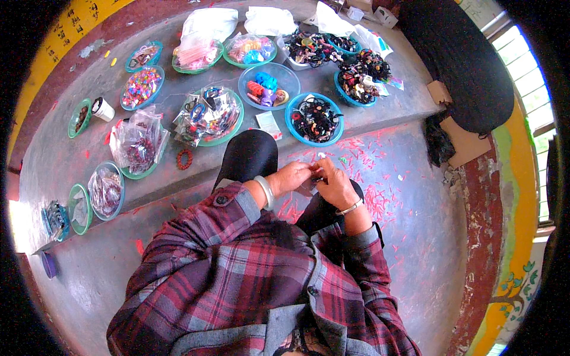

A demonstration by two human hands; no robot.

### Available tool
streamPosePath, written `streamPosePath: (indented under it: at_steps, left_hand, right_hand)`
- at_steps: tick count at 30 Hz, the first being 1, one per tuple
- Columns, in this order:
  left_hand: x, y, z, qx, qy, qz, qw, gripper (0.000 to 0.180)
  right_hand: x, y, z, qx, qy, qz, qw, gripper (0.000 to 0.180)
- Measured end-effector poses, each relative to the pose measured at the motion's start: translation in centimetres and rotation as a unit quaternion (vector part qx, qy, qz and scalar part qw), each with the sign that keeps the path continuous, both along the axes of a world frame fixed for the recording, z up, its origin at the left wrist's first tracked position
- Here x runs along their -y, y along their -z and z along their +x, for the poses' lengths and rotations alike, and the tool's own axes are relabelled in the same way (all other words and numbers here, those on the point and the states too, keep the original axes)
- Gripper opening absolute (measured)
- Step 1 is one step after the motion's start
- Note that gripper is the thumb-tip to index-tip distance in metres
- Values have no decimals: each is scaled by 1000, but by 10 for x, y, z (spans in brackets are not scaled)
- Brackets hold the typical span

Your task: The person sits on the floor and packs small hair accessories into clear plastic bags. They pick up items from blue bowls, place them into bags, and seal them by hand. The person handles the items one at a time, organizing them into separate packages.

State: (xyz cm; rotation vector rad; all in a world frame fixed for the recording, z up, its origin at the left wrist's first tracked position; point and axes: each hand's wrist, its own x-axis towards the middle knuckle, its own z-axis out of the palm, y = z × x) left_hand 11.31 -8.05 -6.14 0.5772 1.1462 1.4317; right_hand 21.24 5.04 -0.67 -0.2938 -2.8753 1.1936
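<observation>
My left hand [293, 177], with a pale bangle on its wrist, meets my right hand [336, 188] above my knees. Fingers of both are bent and pinched together around something small and dark, mostly hidden by them. A metal bracelet [350, 207] circles my right wrist. Just beyond my knees, a blue basin [287, 126] holds black hair ties and cords. To its left lie a flat clear packet [268, 124] and, farther over, a ring of reddish-brown beads [184, 159].
Along the raised grey ledge [184, 101] stand several basins: one with colourful beads [141, 87], one with bagged trinkets [215, 116], one with yarn bundles [265, 89]. Red scraps [375, 199] litter the lower floor at right. A black bag [438, 139] leans by cardboard.
</observation>
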Motion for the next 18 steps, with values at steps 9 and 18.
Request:
streamPosePath:
  at_steps: [9, 18]
  left_hand:
    - [4, -27, 3, -4, -21, -27, 999, 35]
    - [3, -5, 0, 37, -50, -25, 998, 35]
  right_hand:
    - [10, -25, 4, 24, -50, -1, 998, 66]
    - [7, -12, 1, -19, -28, -10, 999, 68]
